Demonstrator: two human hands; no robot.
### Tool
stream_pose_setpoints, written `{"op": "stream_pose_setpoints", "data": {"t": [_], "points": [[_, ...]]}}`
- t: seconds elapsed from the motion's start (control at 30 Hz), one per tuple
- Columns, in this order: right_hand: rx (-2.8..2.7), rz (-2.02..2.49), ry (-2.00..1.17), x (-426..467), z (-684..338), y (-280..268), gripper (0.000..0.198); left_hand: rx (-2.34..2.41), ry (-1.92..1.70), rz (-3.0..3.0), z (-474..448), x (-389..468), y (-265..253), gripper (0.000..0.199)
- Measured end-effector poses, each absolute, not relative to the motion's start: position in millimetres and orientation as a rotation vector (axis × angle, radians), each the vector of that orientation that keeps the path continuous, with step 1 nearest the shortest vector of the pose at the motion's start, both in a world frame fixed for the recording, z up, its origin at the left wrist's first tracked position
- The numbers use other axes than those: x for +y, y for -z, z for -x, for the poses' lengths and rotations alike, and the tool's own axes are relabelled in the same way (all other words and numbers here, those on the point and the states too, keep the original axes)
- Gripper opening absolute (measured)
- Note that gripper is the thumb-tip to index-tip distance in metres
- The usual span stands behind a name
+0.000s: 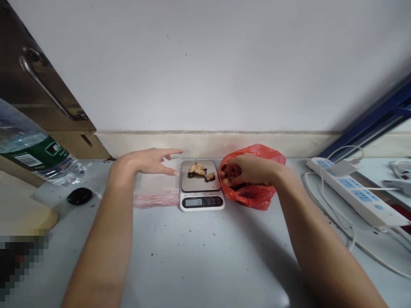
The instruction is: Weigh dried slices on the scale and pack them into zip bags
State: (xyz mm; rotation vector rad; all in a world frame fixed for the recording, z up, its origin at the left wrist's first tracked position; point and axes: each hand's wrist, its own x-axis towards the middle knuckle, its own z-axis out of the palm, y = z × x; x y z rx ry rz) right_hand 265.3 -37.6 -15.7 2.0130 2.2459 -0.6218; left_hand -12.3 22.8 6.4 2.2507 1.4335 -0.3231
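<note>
A white digital kitchen scale [202, 202] stands on the table, its display reading what looks like 78 or 7.8. On its metal plate lie a larger tan-brown dried piece [197, 170] and a smaller one [210, 176], perhaps dried mushroom. My left hand [154, 161] hovers left of the scale with thumb and fingers apart, holding nothing, above a stack of clear zip bags [156, 194] with red edges. Inside the open red plastic bag [257, 199], right of the scale, my right hand [248, 169] reaches among similar brown pieces; its fingertips are partly hidden.
At the left are a large water bottle [35, 149] and a black round lid [79, 196]. On the right lies a white power strip [356, 190] with plugs and looping cables [340, 222]. A wall [205, 77] rises behind the table; small crumbs dot the tabletop.
</note>
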Motion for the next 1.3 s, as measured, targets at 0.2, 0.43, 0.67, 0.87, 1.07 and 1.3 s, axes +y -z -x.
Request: {"op": "stream_pose_setpoints", "data": {"t": [0.2, 0.43, 0.67, 0.87, 1.07, 1.3], "points": [[2.241, -2.042, 0.539, -35, -276, 18, 0.007, 1.415, 0.308, -2.259, 13, 24, -5, 0.104], [2.245, -2.019, 0.536, -33, -270, 19, 0.021, 1.437, 0.323, -2.242, 12, 23, -6, 0.105], [2.405, -2.107, 0.347, -34, -295, 0, 0.010, 1.444, 0.325, -2.237, 13, 23, -7, 0.103], [2.819, -2.166, 0.518, -39, -269, 2, 0.016, 1.413, 0.300, -2.257, 13, 20, -8, 0.100], [2.885, -1.991, 0.507, -30, -227, 30, 0.011, 1.418, 0.334, -2.243, 15, 20, -9, 0.103], [2.922, -2.008, 0.634, -30, -233, 28, 0.004, 1.464, 0.462, -2.169, 19, 22, -6, 0.102]]}}
